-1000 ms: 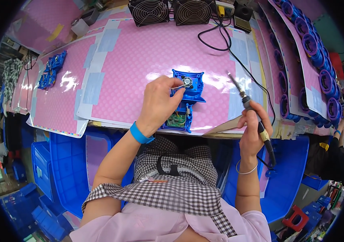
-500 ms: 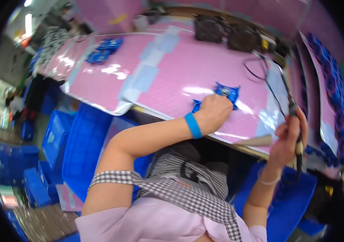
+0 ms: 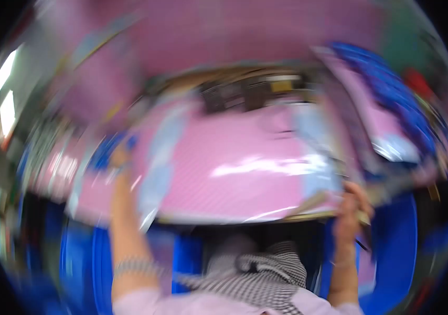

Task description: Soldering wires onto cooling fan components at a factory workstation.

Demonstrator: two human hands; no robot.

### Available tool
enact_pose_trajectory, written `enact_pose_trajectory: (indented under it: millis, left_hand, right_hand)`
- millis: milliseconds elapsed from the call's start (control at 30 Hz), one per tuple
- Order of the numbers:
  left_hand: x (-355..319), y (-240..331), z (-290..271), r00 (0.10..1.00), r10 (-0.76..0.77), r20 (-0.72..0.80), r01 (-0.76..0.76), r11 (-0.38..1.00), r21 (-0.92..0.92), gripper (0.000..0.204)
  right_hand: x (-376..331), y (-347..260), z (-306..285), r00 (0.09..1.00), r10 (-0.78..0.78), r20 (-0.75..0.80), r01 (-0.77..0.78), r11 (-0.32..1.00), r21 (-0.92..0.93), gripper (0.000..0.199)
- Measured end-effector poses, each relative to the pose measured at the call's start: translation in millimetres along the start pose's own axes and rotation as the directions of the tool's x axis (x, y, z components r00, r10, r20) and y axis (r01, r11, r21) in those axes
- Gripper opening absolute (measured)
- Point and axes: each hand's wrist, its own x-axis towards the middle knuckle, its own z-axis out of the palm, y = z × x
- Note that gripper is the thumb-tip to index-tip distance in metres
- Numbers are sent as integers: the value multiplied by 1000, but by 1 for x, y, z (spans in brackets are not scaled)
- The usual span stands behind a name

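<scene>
Motion smears the whole head view. My left hand (image 3: pixel 121 156) is stretched out to the far left of the pink bench, over or against a group of blue parts (image 3: pixel 103 152). Its fingers are too blurred to show whether they grip any of them. By the bench's front right edge, my right hand (image 3: pixel 349 212) is closed around a slim tool, apparently a soldering iron (image 3: pixel 363 217). Its pale handle section shows beside the fingers, and its tip is lost in the blur.
Dark fan-like boxes (image 3: pixel 232 96) line the back of the bench (image 3: pixel 229 142). At the right, a sloped rack (image 3: pixel 360 105) carries rows of blue parts (image 3: pixel 386 89). Blue bins (image 3: pixel 392 252) stand below the bench on both sides.
My left hand has left the blue part at mid-bench and reached to the far left group. That mid-bench blue part no longer shows there. My right hand has lowered slightly; the view has swung.
</scene>
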Motion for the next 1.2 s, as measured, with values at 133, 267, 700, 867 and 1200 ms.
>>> enact_pose_trajectory:
  millis: [133, 267, 700, 867, 1200]
  left_hand:
    - [-13, -53, 66, 909, -87, -408, -8, 974, -226, 22]
    - [-67, 123, -34, 835, 351, -424, -545, 638, -545, 36]
    - [-107, 133, 99, 942, 132, 308, 335, -333, -881, 31]
    - [-145, 183, 15, 982, 47, 182, 185, -407, -894, 37]
    - [-107, 151, 69, 980, -90, -175, -174, 14, -985, 25]
  right_hand:
    - [12, 1, 6, 972, 30, 235, -103, 946, 306, 23]
    - [24, 19, 2, 993, -96, 71, 86, 987, 133, 24]
    - [-1, -15, 2, 980, -199, -13, 196, 950, 244, 21]
    - [-10, -19, -8, 994, -105, 18, 93, 942, 323, 19]
    - [-13, -24, 4, 996, -86, 24, 72, 928, 365, 15]
